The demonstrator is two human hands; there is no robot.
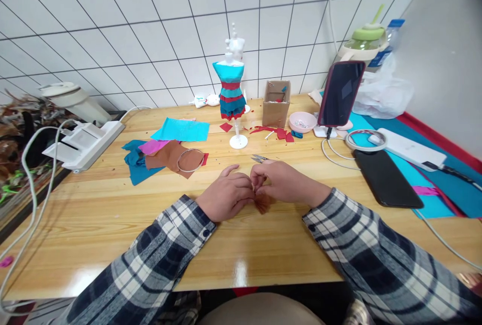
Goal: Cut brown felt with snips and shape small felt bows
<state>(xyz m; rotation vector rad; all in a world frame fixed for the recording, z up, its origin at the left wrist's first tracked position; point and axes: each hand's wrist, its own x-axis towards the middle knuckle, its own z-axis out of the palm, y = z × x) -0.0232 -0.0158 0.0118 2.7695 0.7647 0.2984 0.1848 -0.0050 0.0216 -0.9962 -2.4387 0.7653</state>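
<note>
thin brown pleated piece (262,205), fan-shaped w/ a flared edge, is low over the near part of the smooth wood-grain table (150,249), btwn both hands: r hand (281,182) pinches its gathered top w/ thumb & fingertips, flare sticking out on the near side of the pinch, while l hand (228,194) has bent fingers close against it from the left, can't tell if gripping. metal-bladed snips (259,158) poke out on the far side of r hand; farther off, a tiered teal/red dress (230,92) on a round-based white stand (238,142).
</note>
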